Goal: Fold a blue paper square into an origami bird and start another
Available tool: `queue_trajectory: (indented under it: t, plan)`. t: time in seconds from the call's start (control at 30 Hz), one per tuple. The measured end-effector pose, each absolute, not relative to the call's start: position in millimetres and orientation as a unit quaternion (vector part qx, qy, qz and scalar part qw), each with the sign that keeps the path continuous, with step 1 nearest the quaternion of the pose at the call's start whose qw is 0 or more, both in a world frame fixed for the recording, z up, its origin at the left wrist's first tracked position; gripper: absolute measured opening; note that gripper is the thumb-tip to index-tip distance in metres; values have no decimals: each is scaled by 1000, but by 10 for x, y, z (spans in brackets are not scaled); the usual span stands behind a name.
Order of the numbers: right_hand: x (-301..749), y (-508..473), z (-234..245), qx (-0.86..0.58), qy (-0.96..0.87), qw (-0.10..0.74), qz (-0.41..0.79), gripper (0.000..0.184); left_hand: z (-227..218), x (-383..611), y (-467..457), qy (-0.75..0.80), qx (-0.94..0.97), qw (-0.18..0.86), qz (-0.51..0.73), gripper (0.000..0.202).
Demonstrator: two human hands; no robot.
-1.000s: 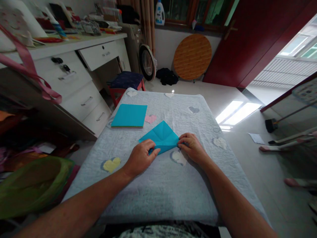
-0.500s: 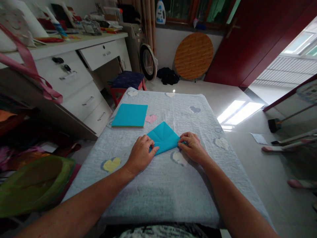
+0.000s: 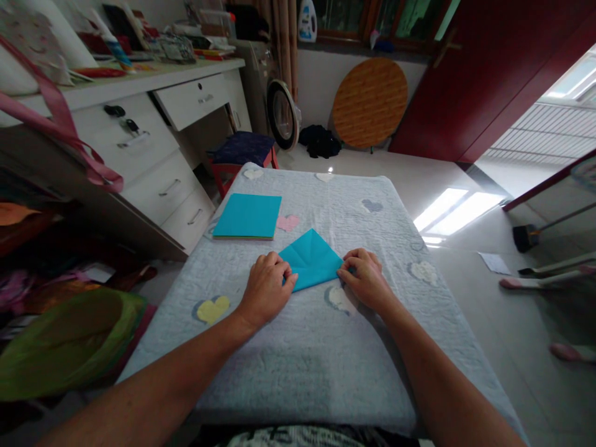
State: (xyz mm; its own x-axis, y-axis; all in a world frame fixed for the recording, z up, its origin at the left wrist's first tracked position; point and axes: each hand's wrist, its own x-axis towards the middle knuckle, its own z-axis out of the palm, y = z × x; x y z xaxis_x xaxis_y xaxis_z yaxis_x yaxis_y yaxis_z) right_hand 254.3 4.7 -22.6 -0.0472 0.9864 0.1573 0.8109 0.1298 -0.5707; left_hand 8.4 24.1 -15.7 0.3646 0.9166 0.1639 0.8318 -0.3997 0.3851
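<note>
A folded sheet of blue origami paper point(image 3: 313, 259) lies on the cloth-covered table, its peak pointing away from me and crease lines showing on its face. My left hand point(image 3: 269, 282) is closed on its left corner, thumb along the near edge. At the right corner, my right hand point(image 3: 365, 276) pinches the paper between thumb and fingers. Both corners are partly hidden by my fingers. Farther back on the left rests a square stack of coloured paper point(image 3: 249, 215) with a blue sheet on top.
The quilted tablecloth point(image 3: 298, 360) has heart and cloud patches. Beyond the table stand a stool point(image 3: 244, 149), a front-loading washing machine point(image 3: 261, 68) and a round wooden tabletop point(image 3: 370, 102). A white desk point(image 3: 135, 136) is at left, near a green-lined bin point(image 3: 69, 341).
The whole view has shifted slightly, so things sit a little farther right. Both hands keep their hold on the paper's corners, with hardly any movement.
</note>
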Motion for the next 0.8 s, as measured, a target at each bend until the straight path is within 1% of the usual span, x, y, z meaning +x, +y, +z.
queue_trajectory:
  t: [0.37,0.6,0.8]
  plan:
    - [2534,53,-263,-634,-703,287,146,17,-175,91,265,544,807,123,193,20]
    - [2522,54,-243,-645,-699,269,149,17,-173,101,268,551,801,131,191,20]
    - [2529,62,-289,-643,-701,278,136,18,-183,110,263,554,800,118,197,20]
